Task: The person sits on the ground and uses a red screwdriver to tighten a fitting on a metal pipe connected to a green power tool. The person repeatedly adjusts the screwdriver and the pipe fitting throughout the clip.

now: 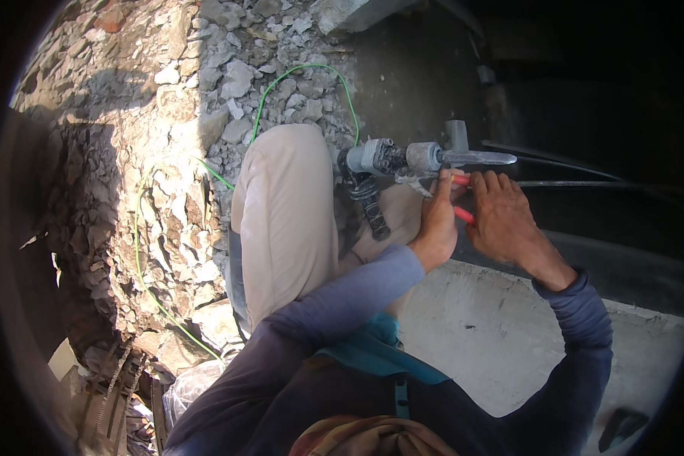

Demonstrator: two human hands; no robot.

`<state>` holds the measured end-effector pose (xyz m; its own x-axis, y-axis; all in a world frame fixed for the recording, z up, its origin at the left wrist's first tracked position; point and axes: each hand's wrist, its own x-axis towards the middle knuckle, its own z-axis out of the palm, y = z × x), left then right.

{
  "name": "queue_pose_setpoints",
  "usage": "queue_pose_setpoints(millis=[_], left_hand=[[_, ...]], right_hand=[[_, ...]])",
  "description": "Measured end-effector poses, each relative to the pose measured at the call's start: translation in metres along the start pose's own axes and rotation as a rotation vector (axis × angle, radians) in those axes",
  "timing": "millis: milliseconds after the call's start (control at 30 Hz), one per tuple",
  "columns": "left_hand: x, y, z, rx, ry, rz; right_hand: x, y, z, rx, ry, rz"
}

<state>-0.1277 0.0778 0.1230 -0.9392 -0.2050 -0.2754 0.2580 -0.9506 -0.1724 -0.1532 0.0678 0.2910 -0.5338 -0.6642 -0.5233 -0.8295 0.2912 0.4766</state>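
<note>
A dusty demolition hammer (pixel 372 156) lies across by my bent knee (pixel 289 205), its chisel bit (pixel 479 158) pointing right. Just below its front end, my right hand (pixel 501 216) is closed around red-handled pliers (pixel 464 216); their jaws are hidden behind my fingers. My left hand (pixel 437 228) is closed beside the pliers, close under the hammer's nose. What its fingers pinch cannot be made out. A strip of pale, ragged material (pixel 412 182) hangs off the hammer next to my left fingertips. The hammer's black ribbed handle (pixel 371 209) slants down towards my leg.
Broken rubble (pixel 235 80) covers the ground at left and ahead. A green cord (pixel 140 258) loops over it and passes behind my knee. Thin metal rods (pixel 570 183) stretch into the dark area at right. A pale concrete ledge (pixel 479 327) runs beside me. Scrap (pixel 114 387) lies at lower left.
</note>
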Motion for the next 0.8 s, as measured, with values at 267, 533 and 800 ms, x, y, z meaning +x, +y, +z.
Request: queue_pose_setpoints(millis=[267, 533, 800], left_hand=[[-0.006, -0.001, 0.003, 0.137, 0.113, 0.022], [-0.022, 0.010, 0.005, 0.270, 0.222, -0.145], [-0.009, 0.003, -0.010, 0.110, 0.061, -0.077]], right_hand=[[-0.005, -0.011, 0.000, 0.025, -0.054, 0.047], [-0.013, -0.023, 0.012, 0.134, -0.246, 0.198], [-0.005, 0.024, -0.015, 0.589, -0.262, 0.169]])
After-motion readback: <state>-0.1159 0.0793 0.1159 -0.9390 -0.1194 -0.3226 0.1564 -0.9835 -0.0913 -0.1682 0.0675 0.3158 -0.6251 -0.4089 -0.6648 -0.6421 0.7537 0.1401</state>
